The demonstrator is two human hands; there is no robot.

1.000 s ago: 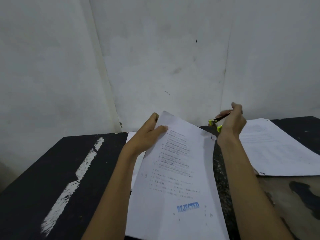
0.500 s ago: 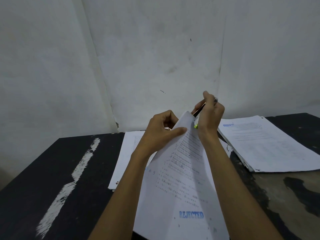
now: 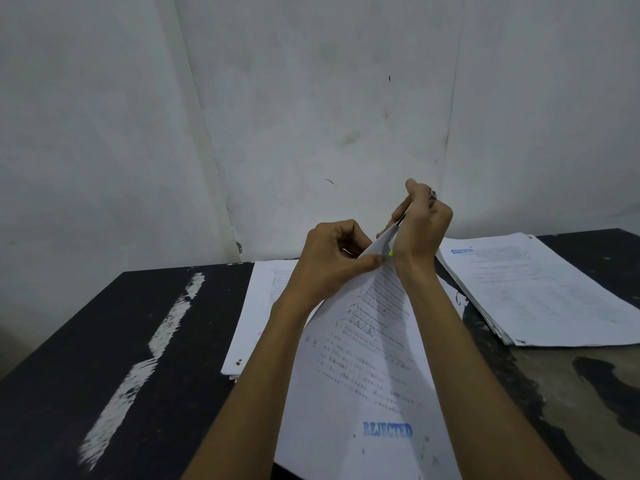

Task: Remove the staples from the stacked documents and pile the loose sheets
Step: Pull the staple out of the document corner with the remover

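My left hand (image 3: 332, 263) pinches the top corner of the stapled document (image 3: 367, 375), raised over the counter (image 3: 138, 341), while my right hand (image 3: 420, 230) grips a green-tipped tool (image 3: 390, 253) there; the paper looks light, floppy and easily torn, so I'd hold right at that corner.

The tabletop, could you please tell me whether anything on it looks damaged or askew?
Yes: the black tabletop is worn, with a white scraped streak on the left and a bare brownish patch on the right.
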